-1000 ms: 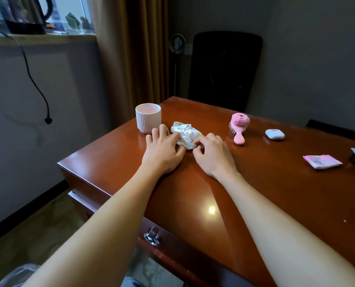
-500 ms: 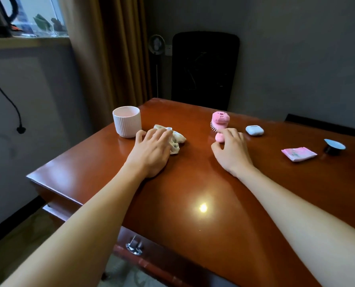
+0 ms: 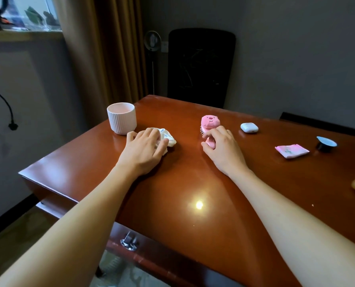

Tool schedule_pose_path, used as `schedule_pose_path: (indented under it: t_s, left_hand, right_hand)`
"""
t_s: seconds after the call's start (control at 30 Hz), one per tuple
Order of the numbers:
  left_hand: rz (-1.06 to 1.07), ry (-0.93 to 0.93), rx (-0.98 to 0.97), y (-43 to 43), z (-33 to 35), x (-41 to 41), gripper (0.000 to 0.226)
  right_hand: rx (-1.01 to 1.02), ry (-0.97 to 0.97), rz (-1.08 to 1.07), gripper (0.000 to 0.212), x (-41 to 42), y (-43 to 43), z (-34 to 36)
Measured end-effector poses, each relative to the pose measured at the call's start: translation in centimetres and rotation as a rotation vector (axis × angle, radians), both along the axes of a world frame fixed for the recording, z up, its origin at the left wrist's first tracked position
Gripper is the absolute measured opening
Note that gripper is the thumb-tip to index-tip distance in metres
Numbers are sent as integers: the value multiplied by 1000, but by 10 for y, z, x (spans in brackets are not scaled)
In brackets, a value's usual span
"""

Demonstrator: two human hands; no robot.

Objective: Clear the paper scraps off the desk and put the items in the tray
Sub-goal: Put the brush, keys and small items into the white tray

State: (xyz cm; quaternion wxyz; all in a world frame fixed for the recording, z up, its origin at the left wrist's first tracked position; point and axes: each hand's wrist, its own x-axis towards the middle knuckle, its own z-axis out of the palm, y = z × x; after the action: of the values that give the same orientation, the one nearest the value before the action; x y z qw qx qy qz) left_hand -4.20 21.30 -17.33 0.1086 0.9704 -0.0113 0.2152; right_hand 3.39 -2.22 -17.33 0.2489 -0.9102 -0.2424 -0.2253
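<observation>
Head view. The cup (image 3: 121, 118) stands near the far left corner of the surface (image 3: 193, 183) and serves as the reference point.

- The left hand (image 3: 144, 151) lies just right of the cup, fingers bent down over a white paper wad (image 3: 169, 139). Part of the wad shows past the fingertips on the side away from the cup.
- The right hand (image 3: 224, 148) is farther right of the cup, fingers curled round the handle of a pink hairbrush (image 3: 209, 122), thumb on the near side.
- An earbud case (image 3: 249, 127) and a pink packet (image 3: 292, 151) lie farther right again, well apart from the cup.
- The tray is not in view.

Risks:
- The wad is only partly enclosed, so a loose grip may let it unfold or drop on the lift.
- The left hand works just beside the cup, and a wide sweep may knock it.
- The brush is held at the handle only, so the head may swing on the polished surface.

Orientation: the brush's long axis runs near to far, handle toward the person, head away. The bristles face the cup.
</observation>
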Motion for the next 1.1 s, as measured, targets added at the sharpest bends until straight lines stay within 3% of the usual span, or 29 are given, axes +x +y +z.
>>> schedule_pose_path:
  t_s: [0.17,0.33,0.53,0.7,1.1]
  left_hand:
    - [31,-17,8,0,-1,1,28]
    - [35,2,23,0,-2,5,54]
    - [37,98,82,-1,0,2,43]
    - [63,82,138,-8,9,-9,29]
    - [-63,92,70,-39,35,-55,26]
  right_hand:
    - [41,63,-59,33,1,0,2]
    - [7,174,-79,57,4,2,3]
    - [-178,145,-124,37,2,4,6]
    - [-219,171,-128,37,-9,4,10]
    - [-298,221,-26,32,-64,-17,23]
